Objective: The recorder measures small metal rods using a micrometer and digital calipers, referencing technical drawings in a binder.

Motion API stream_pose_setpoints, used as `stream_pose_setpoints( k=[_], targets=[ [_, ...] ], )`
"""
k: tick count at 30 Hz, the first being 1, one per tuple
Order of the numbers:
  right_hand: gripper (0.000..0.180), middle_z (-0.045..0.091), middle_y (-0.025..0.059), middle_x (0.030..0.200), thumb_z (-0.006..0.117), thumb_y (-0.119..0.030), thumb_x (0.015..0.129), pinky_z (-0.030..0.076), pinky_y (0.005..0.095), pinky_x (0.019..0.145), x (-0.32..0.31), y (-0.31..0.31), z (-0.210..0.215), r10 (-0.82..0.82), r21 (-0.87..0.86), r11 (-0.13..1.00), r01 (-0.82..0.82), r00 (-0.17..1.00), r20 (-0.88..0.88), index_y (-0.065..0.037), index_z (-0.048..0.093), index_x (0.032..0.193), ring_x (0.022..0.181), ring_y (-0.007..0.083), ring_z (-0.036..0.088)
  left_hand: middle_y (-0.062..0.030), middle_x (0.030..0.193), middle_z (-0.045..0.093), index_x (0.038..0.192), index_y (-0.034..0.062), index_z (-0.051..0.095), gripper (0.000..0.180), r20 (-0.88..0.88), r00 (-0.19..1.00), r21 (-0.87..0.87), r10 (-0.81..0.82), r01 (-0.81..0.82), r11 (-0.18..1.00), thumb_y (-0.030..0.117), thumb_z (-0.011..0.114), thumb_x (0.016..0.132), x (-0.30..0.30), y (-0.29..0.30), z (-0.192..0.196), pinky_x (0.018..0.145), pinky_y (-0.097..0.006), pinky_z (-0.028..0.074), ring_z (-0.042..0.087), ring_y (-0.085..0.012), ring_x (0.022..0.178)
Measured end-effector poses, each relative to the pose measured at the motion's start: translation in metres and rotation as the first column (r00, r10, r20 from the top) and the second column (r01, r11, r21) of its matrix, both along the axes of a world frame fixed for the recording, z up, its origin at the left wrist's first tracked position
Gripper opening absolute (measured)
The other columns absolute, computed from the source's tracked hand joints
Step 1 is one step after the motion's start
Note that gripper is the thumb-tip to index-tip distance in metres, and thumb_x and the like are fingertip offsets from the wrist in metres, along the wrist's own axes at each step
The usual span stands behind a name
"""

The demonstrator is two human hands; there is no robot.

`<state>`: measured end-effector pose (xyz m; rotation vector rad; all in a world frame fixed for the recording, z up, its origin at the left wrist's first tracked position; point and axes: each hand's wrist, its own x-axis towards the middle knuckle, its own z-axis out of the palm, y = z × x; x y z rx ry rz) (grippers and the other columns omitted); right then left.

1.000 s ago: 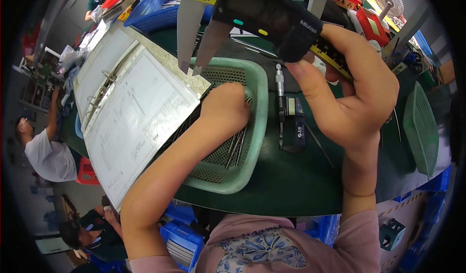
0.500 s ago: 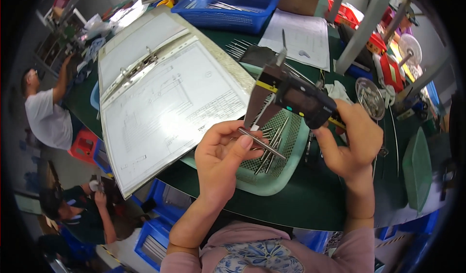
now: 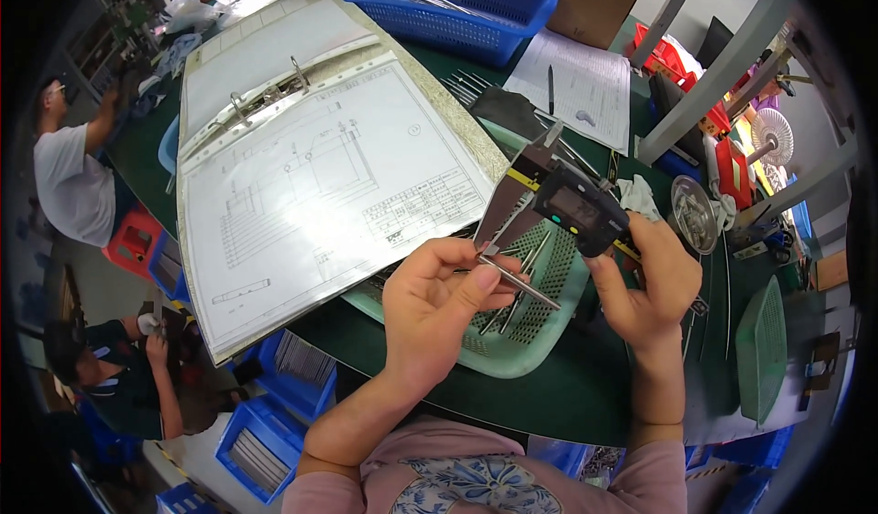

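Observation:
My left hand [image 3: 434, 308] pinches a slim metal rod [image 3: 526, 285] between thumb and fingers, its free end slanting down to the right. In my right hand [image 3: 654, 281] is a digital caliper [image 3: 572, 205] with a dark body and a small screen. The caliper's jaws [image 3: 501, 221] come down at the rod's upper end, by my left fingertips; whether they touch it I cannot tell. Below both hands sits a light green perforated basket [image 3: 549, 336] with several similar rods [image 3: 530, 256] in it, partly hidden by my left hand.
An open ring binder [image 3: 338, 194] with a technical drawing lies at the left. Behind stand a blue basket [image 3: 448, 11] of rods and a cardboard box [image 3: 590, 6]. Papers with a pen [image 3: 551, 89] lie back right, near a metal post [image 3: 713, 66]. Two people [image 3: 78, 171] work at the left.
The view has shifted slightly. The caliper is tilted less upright, with its jaws at the rod's end. Both hands keep hold of the same things.

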<state>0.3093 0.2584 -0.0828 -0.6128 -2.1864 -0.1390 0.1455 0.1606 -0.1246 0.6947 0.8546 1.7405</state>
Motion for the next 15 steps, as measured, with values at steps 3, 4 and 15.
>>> stream_pose_setpoints(
  k=[3, 4, 15],
  targets=[
    [0.031, 0.045, 0.0065, 0.055, 0.071, -0.015, 0.062, 0.033, 0.0274, 0.038, -0.0005, 0.0015, -0.0016, 0.002, -0.016, 1.000, -0.002, 1.000, -0.006, 0.002, 0.057, 0.084, 0.042, 0.0183, 0.044, -0.0179, 0.095, 0.057, 0.099, -0.0062, 0.046, 0.019, -0.006, 1.000, -0.015, 0.008, -0.008, 1.000, 0.004, 0.052, 0.084, 0.0004, 0.0007, -0.0004, 0.072, -0.026, 0.052, 0.059, -0.0193, 0.085],
    [0.030, 0.045, 0.0066, 0.055, 0.072, -0.017, 0.062, 0.033, 0.0274, 0.039, -0.0002, 0.0021, -0.0020, -0.001, -0.010, 1.000, 0.001, 1.000, -0.005, 0.001, 0.057, 0.082, 0.042, 0.0185, 0.043, -0.0178, 0.095, 0.057, 0.099, -0.0062, 0.046, 0.019, 0.004, 1.000, -0.014, 0.004, -0.004, 1.000, 0.003, 0.052, 0.084, 0.0004, 0.0008, 0.0002, 0.072, -0.026, 0.052, 0.059, -0.0192, 0.085],
    [0.030, 0.045, 0.0072, 0.054, 0.074, -0.021, 0.059, 0.033, 0.0279, 0.039, 0.0004, -0.0014, -0.0049, -0.068, -0.103, 0.993, 0.064, 0.997, -0.033, -0.001, 0.056, 0.073, 0.042, 0.0200, 0.044, -0.0203, 0.092, 0.057, 0.095, -0.0042, 0.044, 0.014, -0.057, 0.998, -0.036, 0.028, -0.030, 0.999, 0.003, 0.049, 0.084, 0.0019, 0.0005, 0.0017, 0.068, -0.030, 0.055, 0.062, -0.0270, 0.082]
  ],
)
